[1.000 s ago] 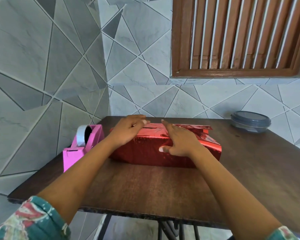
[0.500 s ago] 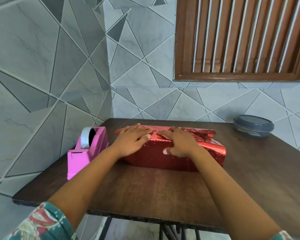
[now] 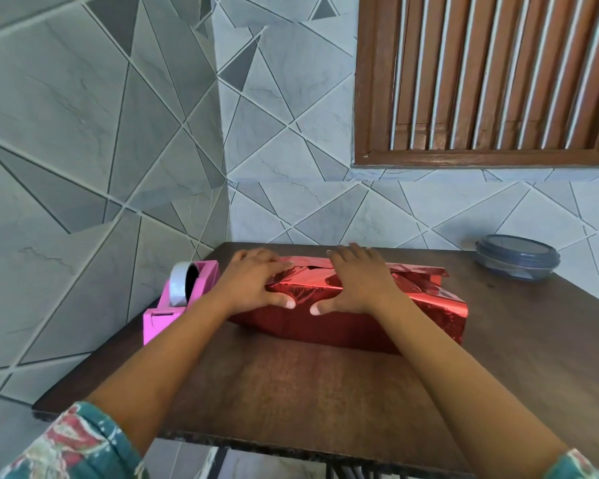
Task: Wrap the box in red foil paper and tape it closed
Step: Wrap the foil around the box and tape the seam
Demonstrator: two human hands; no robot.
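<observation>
The box lies lengthwise on the far half of the dark wooden table, towards its left side, already covered in red foil paper. The foil is smooth on the near face and creased and crumpled across the top, where loose folds overlap and one edge sticks out towards the right end.

Both hands are laid flat on top of it, palms down, holding nothing. The left hand covers the left end of the top, fingers stretched towards the far edge. The right hand rests near the middle, fingers spread the same way. Each thumb reaches down over the front edge onto the near face: the left thumb and the right thumb sit close together with a narrow strip of foil between them.

Just beside the box's left end stands a pink tape dispenser at the table's left edge, carrying a roll of tape. Well apart, at the far right corner, sits a round grey lidded container.

Teal floral sleeves show at the bottom corners. Behind the table are grey tiled walls cut in angular shapes, with a brown slatted shutter up on the right.
</observation>
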